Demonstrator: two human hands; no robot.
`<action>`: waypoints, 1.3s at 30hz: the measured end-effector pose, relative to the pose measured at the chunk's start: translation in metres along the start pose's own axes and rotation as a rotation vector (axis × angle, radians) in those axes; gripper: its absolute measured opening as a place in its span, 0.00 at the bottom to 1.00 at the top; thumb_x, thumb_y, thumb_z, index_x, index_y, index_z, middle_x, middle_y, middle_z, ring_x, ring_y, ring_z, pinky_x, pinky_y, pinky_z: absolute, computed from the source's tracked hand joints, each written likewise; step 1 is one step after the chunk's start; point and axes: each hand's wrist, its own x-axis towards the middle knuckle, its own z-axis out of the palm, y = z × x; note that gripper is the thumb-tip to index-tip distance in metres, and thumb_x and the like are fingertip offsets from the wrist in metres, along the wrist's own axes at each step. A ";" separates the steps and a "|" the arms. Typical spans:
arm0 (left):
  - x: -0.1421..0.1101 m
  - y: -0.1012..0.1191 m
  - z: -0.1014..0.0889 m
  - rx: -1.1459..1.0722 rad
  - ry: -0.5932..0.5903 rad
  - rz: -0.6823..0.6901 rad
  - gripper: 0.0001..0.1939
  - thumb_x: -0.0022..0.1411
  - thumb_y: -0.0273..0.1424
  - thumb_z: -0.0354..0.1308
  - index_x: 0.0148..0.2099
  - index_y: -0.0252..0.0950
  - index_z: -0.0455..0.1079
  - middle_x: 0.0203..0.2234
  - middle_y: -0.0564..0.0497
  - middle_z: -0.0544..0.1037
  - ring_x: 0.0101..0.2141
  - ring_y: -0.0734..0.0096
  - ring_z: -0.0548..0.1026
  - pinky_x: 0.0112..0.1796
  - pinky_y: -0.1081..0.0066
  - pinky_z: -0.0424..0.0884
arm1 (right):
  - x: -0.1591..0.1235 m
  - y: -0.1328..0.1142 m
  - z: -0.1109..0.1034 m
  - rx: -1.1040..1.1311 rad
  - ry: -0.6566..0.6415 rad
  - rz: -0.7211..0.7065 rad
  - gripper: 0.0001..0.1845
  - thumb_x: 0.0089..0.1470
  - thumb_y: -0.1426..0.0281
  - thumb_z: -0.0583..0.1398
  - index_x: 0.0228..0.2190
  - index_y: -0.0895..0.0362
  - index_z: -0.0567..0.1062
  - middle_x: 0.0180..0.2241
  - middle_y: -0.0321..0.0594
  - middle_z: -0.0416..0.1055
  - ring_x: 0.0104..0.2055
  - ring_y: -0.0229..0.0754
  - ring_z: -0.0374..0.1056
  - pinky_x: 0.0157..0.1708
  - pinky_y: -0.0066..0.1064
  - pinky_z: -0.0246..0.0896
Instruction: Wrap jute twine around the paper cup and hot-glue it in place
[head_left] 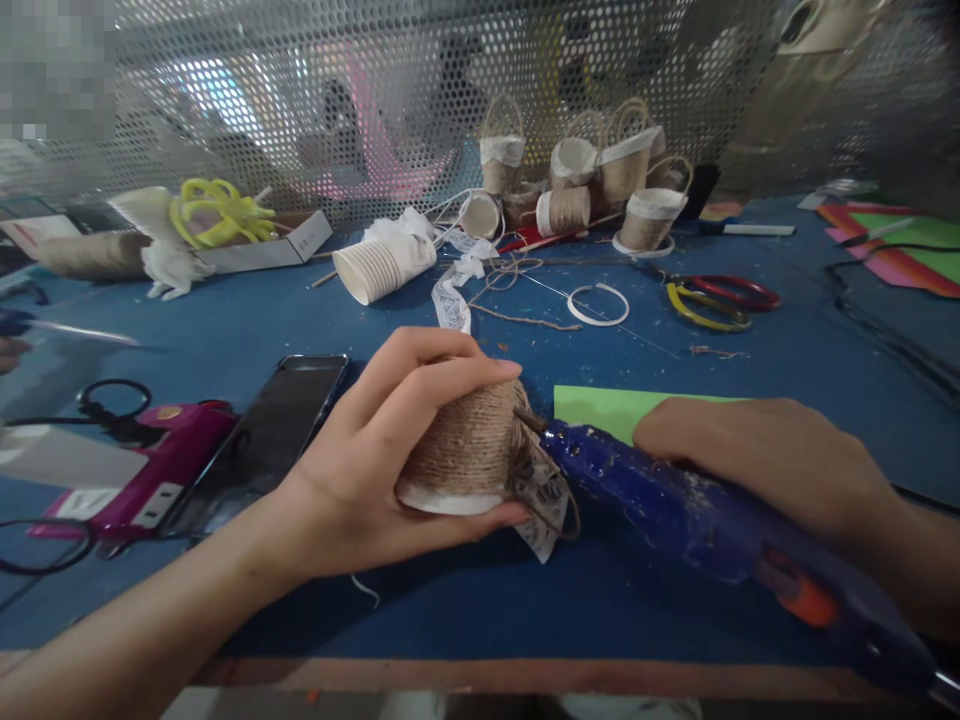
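- Blue table (300, 620), spanning the scene.
- Near right: blue glue gun (675, 510) gripped by the right hand (780, 445), apparently to aim its nozzle (529, 419) leftward.
- Near centre: left hand (367, 440), apart, clamped around a twine-wrapped cup (461, 445), seemingly steadying it.

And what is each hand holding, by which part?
Left hand: brown twine-wrapped cup, fingers over its top, thumb at its white lower edge. Right hand: blue glue gun, apparently by its body; fingers hidden.

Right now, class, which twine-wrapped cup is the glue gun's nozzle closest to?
The twine-wrapped cup in the left hand: the blue glue gun points at its side, while the other wrapped cups are farther back, near the perforated screen.
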 end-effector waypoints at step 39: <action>0.003 -0.001 0.000 0.030 -0.014 0.036 0.33 0.59 0.41 0.71 0.61 0.37 0.66 0.51 0.39 0.73 0.51 0.56 0.75 0.55 0.57 0.79 | -0.003 0.002 0.004 -0.011 -0.020 0.026 0.12 0.62 0.57 0.53 0.39 0.50 0.69 0.31 0.38 0.74 0.28 0.48 0.70 0.26 0.40 0.57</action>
